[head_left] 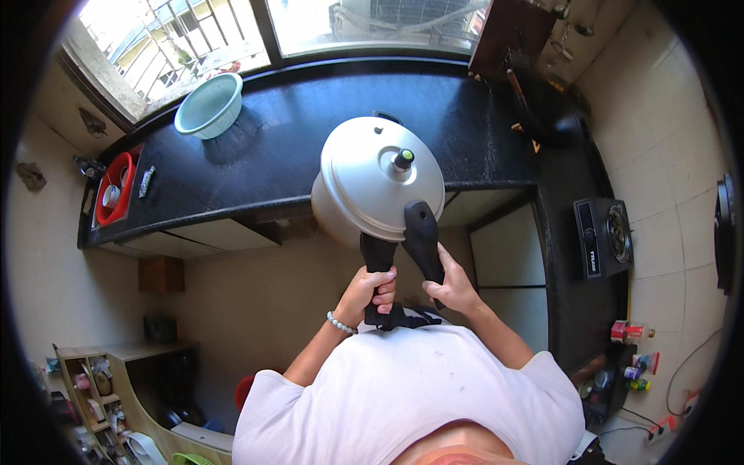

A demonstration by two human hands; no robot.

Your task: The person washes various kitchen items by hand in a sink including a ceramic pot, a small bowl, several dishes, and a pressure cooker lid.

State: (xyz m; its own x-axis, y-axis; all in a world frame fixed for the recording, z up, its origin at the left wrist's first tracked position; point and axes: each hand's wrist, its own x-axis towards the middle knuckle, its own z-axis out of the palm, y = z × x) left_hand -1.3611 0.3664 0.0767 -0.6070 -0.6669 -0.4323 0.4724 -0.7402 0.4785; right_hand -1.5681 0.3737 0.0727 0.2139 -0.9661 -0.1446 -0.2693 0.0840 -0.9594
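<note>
A silver pressure cooker (336,212) is in front of me at the edge of the black countertop (279,157). Its round metal lid (354,168) is on top, with a black valve knob (403,160) that has a green tip. My left hand (375,290) is wrapped around the black handle of the pot (378,250). In my right hand (456,285) is the black lid handle (422,238), which sits to the right of the pot handle, out of line with it. A small black helper handle (387,117) shows behind the lid.
A pale green basin (212,107) stands on the counter at the back left, by the window. Farther left, a red basin (129,197) holds dishes in the sink. On the right are a dark wok (558,128) and a gas stove (603,238). Several bottles (630,332) stand at lower right.
</note>
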